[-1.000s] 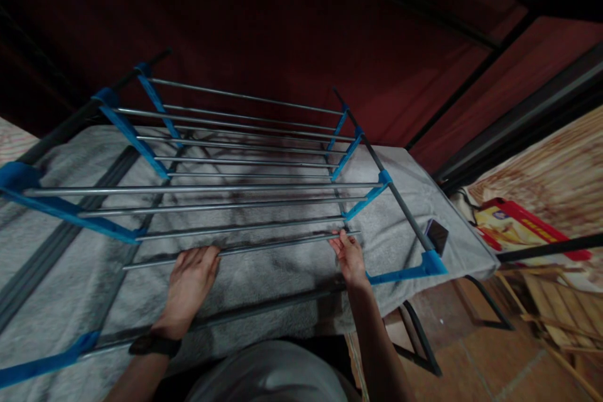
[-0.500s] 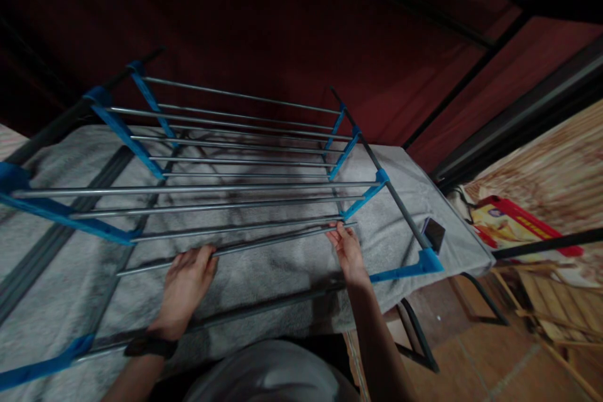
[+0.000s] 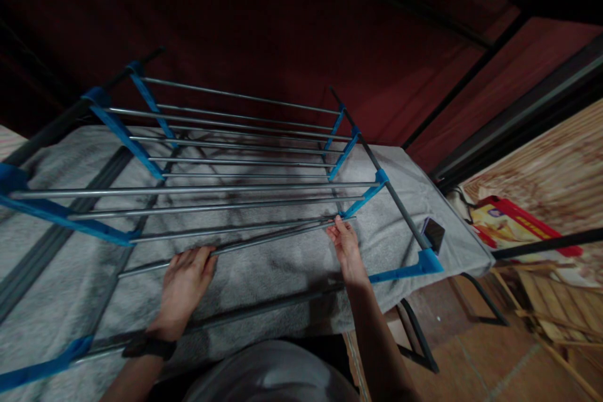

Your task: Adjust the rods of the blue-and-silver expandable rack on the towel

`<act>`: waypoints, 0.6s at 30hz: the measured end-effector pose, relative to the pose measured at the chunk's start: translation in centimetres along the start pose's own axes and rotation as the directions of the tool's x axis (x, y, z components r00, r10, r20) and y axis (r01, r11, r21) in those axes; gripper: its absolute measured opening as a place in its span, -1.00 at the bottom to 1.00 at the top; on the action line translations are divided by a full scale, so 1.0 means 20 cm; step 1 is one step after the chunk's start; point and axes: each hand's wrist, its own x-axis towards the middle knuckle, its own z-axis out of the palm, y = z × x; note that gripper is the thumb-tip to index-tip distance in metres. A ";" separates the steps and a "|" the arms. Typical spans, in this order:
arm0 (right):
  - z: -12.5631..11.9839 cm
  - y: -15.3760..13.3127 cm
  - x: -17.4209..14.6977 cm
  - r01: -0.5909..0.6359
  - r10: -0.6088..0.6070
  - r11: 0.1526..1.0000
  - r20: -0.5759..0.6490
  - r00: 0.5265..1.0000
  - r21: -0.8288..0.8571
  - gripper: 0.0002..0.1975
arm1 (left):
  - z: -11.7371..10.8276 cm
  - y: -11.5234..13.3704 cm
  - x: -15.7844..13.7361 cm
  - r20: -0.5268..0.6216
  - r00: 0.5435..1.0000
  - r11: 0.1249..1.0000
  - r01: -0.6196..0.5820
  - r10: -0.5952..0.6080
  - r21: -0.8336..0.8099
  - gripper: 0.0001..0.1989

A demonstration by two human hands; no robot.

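A loose grey metal rod (image 3: pixel 273 239) lies slantwise across the near part of a rack (image 3: pixel 245 188) made of metal tubes and blue plastic brackets. My left hand (image 3: pixel 186 279), with a dark band at the wrist, is closed around the rod toward its left end. Thumb and fingers of my right hand (image 3: pixel 343 245) pinch the same rod close to its right end. That end is near the foot of a blue bracket (image 3: pixel 365 198); whether they touch I cannot tell. Another blue bracket (image 3: pixel 405 271) is on the near right corner of the frame.
The rack rests on a grey cloth (image 3: pixel 400 188) over a table. A phone (image 3: pixel 434 235) lies by the right frame tube. Beyond the table's right edge are a red and yellow package (image 3: pixel 511 226) and a wooden slatted chair (image 3: pixel 560 301). Dark red fabric (image 3: pixel 264 25) hangs behind.
The rod's right end has risen slightly toward the blue bracket, together with my right hand. My left hand stays nearly in place on the rod.
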 end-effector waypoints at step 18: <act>0.04 -0.02 0.01 -0.012 0.013 1.000 0.059 0.998 -0.004 -0.74 | -0.02 0.02 0.01 0.029 0.999 0.999 0.041 -0.041 -0.006 -0.57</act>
